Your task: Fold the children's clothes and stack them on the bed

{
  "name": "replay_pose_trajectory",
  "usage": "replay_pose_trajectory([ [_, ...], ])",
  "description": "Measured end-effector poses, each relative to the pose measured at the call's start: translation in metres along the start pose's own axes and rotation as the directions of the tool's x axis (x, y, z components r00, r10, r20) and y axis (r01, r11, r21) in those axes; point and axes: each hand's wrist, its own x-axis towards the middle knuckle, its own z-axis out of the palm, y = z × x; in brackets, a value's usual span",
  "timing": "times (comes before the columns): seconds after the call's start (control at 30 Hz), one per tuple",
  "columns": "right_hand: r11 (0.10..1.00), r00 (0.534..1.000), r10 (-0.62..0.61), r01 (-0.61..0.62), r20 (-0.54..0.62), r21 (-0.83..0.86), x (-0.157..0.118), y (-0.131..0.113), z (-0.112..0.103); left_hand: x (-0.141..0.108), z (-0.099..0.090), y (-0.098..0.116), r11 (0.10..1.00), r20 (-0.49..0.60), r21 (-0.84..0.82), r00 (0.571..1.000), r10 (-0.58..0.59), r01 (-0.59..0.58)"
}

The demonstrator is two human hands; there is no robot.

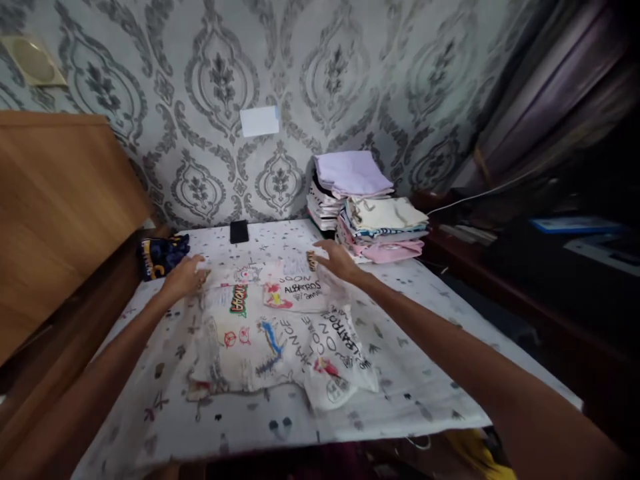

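Note:
A white T-shirt (250, 343) with colourful drawings and lettering lies partly folded on the patterned cloth, creased at its near edge. Its far left corner is pinched by my left hand (186, 276), with the fingers curled in at the fabric. My right hand (336, 260) grips the far right corner, thumb and fingers closed on the cloth. The upper part is doubled over, and a sleeve-like flap spreads out at the lower right. Slight blur softens the fingertips of both hands.
Folded clothes stand in two stacks, one topped with lilac cloth (353, 173), the other with cream cloth (385, 213). A dark phone-like object (239, 231) lies at the back. A navy bundle (163, 257) sits at the left, beside a wooden panel (65, 213).

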Motion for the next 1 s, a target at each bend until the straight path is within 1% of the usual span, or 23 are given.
replay_pose_trajectory([
  [0.07,0.995,0.983,-0.101,0.101,0.154,0.010,-0.022,0.002,0.004,-0.011,0.022,-0.009,0.989,0.057,0.111,0.994,0.093,-0.099],
  [0.1,0.987,0.954,-0.156,0.157,0.255,0.019,-0.034,0.002,0.002,-0.016,0.028,-0.013,0.977,0.088,0.129,0.984,0.157,-0.167],
  [0.13,0.978,0.912,-0.202,0.208,0.358,0.022,-0.047,0.000,-0.003,-0.021,0.032,-0.016,0.966,0.126,0.138,0.971,0.204,-0.221],
  [0.2,0.956,0.826,-0.245,0.293,0.507,-0.016,-0.071,-0.006,-0.011,-0.026,0.036,-0.020,0.950,0.210,0.163,0.950,0.230,-0.266],
  [0.23,0.941,0.804,-0.246,0.331,0.542,-0.065,-0.081,-0.010,-0.014,-0.028,0.037,-0.021,0.946,0.239,0.186,0.946,0.219,-0.266],
  [0.27,0.925,0.800,-0.236,0.359,0.552,-0.127,-0.088,-0.014,-0.014,-0.028,0.038,-0.021,0.942,0.250,0.213,0.946,0.206,-0.262],
  [0.3,0.908,0.808,-0.219,0.374,0.547,-0.188,-0.094,-0.018,-0.013,-0.027,0.039,-0.021,0.936,0.245,0.237,0.949,0.201,-0.259],
  [0.4,0.890,0.843,-0.171,0.354,0.509,-0.287,-0.098,-0.028,-0.003,-0.023,0.043,-0.018,0.926,0.199,0.284,0.960,0.199,-0.251],
  [0.5,0.935,0.865,-0.163,0.289,0.475,-0.207,-0.092,-0.029,0.004,-0.015,0.042,-0.019,0.942,0.181,0.245,0.965,0.188,-0.229],
  [0.53,0.962,0.875,-0.148,0.235,0.460,-0.138,-0.090,-0.028,0.006,-0.012,0.040,-0.021,0.955,0.174,0.204,0.968,0.182,-0.216],
  [0.57,0.987,0.888,-0.116,0.152,0.445,-0.046,-0.086,-0.025,0.007,-0.007,0.038,-0.023,0.969,0.168,0.143,0.970,0.178,-0.203],
  [0.6,0.997,0.897,-0.068,0.043,0.437,0.067,-0.080,-0.021,0.007,-0.001,0.034,-0.026,0.980,0.166,0.064,0.971,0.175,-0.188],
  [0.63,0.978,0.900,-0.007,-0.085,0.435,0.190,-0.071,-0.017,0.007,0.007,0.031,-0.030,0.986,0.170,-0.028,0.971,0.167,-0.165],
  [0.67,0.926,0.901,0.058,-0.209,0.430,0.314,-0.059,-0.013,0.007,0.017,0.027,-0.034,0.984,0.179,-0.127,0.973,0.150,-0.128],
  [0.7,0.847,0.903,0.121,-0.310,0.412,0.432,-0.043,-0.009,0.008,0.028,0.023,-0.037,0.972,0.188,-0.224,0.975,0.120,-0.076],
  [0.73,0.752,0.905,0.183,-0.381,0.384,0.539,-0.023,-0.005,0.009,0.040,0.021,-0.040,0.950,0.194,-0.313,0.978,0.077,-0.012],
  [0.77,0.659,0.909,0.243,-0.412,0.339,0.629,0.001,-0.002,0.010,0.052,0.019,-0.042,0.920,0.194,-0.387,0.981,0.019,0.058],
  [0.8,0.566,0.911,0.299,-0.409,0.284,0.716,0.027,0.000,0.013,0.065,0.019,-0.044,0.885,0.185,-0.448,0.982,-0.045,0.125],
  [0.83,0.482,0.899,0.338,-0.419,0.278,0.769,0.055,0.002,0.017,0.078,0.021,-0.044,0.847,0.168,-0.499,0.979,-0.112,0.182],
  [0.87,0.428,0.892,0.366,-0.415,0.266,0.803,0.082,0.004,0.023,0.089,0.024,-0.044,0.812,0.150,-0.537,0.973,-0.175,0.229],
  [0.9,0.413,0.893,0.397,-0.379,0.211,0.828,0.107,0.006,0.030,0.099,0.028,-0.043,0.783,0.133,-0.563,0.964,-0.231,0.266],
  [0.93,0.428,0.893,0.426,-0.340,0.145,0.837,0.129,0.007,0.039,0.107,0.034,-0.042,0.760,0.125,-0.577,0.952,-0.279,0.298],
  [1.0,0.458,0.893,0.439,-0.316,0.097,0.831,0.158,0.012,0.059,0.117,0.047,-0.040,0.736,0.126,-0.581,0.932,-0.340,0.347],
])
